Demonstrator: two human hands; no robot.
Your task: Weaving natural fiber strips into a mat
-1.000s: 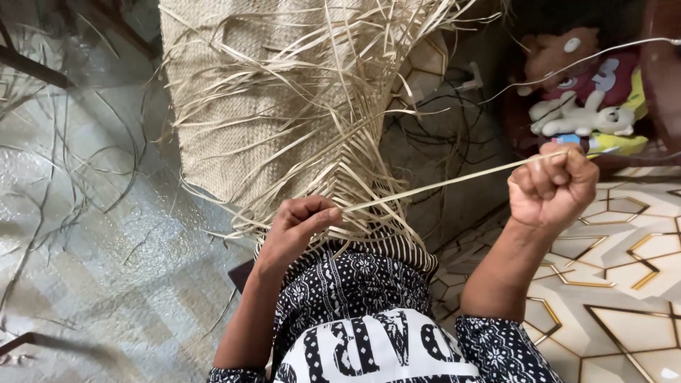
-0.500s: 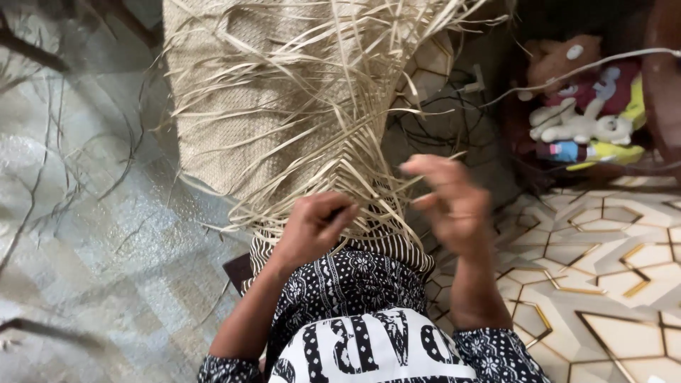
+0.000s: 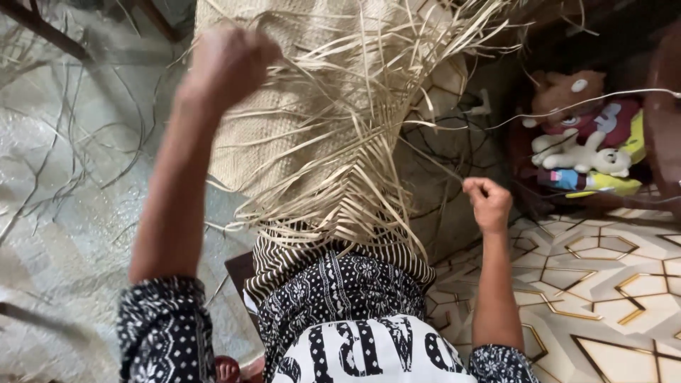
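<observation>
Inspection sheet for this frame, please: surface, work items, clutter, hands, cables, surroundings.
Surface: pale sheet on the left, patterned tile floor on the right.
Work items: woven straw mat lying over the lap, its loose strips fanning out unwoven.
Clutter: stray strips scattered over the pale sheet.
Hands: left hand raised over the mat, blurred, grip unclear; right hand closed in a fist beside the mat, apparently pinching a thin strip.
Cables: dark cords beside the mat's right edge.
Surroundings: plush toys at upper right.
</observation>
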